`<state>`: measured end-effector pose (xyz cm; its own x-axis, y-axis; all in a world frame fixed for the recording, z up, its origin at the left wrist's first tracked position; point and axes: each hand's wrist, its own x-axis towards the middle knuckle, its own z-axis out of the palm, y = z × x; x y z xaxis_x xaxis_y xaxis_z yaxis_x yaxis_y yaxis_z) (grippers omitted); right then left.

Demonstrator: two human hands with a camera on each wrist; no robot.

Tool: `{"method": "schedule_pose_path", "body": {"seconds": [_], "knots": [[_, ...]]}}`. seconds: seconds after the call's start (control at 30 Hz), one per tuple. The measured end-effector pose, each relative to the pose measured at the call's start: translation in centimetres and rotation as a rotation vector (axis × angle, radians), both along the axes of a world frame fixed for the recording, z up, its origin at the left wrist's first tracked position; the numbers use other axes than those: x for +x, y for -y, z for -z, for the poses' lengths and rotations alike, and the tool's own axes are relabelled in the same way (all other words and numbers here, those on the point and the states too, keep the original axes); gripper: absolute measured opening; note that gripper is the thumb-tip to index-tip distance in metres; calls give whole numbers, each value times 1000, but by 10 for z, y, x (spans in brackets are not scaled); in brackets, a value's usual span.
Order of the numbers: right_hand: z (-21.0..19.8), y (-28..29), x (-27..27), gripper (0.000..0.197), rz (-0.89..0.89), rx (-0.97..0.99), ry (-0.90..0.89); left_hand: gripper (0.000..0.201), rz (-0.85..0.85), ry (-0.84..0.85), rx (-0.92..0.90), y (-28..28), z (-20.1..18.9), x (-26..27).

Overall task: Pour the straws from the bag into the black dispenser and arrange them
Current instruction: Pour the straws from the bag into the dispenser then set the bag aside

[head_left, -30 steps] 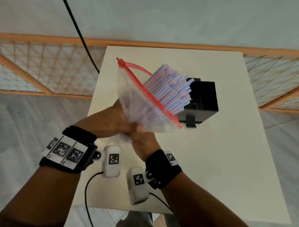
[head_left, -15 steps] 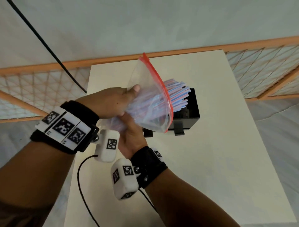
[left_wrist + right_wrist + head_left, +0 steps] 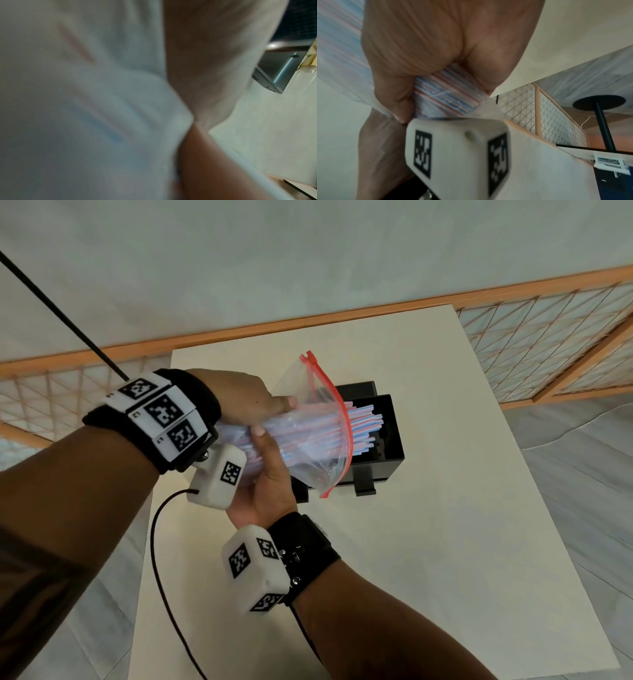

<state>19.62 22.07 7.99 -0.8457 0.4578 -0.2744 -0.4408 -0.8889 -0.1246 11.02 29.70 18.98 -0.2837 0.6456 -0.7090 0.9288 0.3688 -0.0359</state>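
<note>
A clear zip bag [image 3: 310,440] with a red seal lies almost level above the table, its mouth over the open black dispenser [image 3: 390,436]. A bundle of red, white and blue striped straws [image 3: 363,428] sticks out of the mouth into the box. My left hand [image 3: 246,398] grips the bag from above near its closed end. My right hand [image 3: 270,474] grips the bag and straws from below. The right wrist view shows the straws [image 3: 447,94] squeezed in my palm. The left wrist view is blurred, filled by the bag [image 3: 85,108].
The dispenser stands on a cream table [image 3: 445,542]. A wooden lattice fence [image 3: 548,337] runs behind the table and to both sides. A black cable [image 3: 161,559] hangs from my left wrist across the table's near left edge.
The bag has tipped from upright to nearly level and its mouth has moved down onto the dispenser. The straw ends now reach into the box. Both hands have kept their hold.
</note>
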Motion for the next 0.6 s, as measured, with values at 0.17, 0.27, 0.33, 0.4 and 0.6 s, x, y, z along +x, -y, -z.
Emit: {"method": "schedule_pose_path", "body": {"seconds": [0.17, 0.27, 0.33, 0.4, 0.6], "knots": [[6, -6, 2, 38, 36, 0, 11, 70, 31, -52, -29, -15, 9, -2], [8, -11, 3, 40, 66, 9, 20, 67, 32, -61, -37, -23, 9, -1], [9, -15, 4, 39, 68, 4, 28, 67, 29, -56, -34, -27, 10, 3], [11, -19, 5, 40, 50, -7, 37, 63, 33, -59, -33, -30, 11, 11], [18, -25, 15, 59, 58, -22, 10, 63, -68, -47, 1, -37, 14, 40]]}}
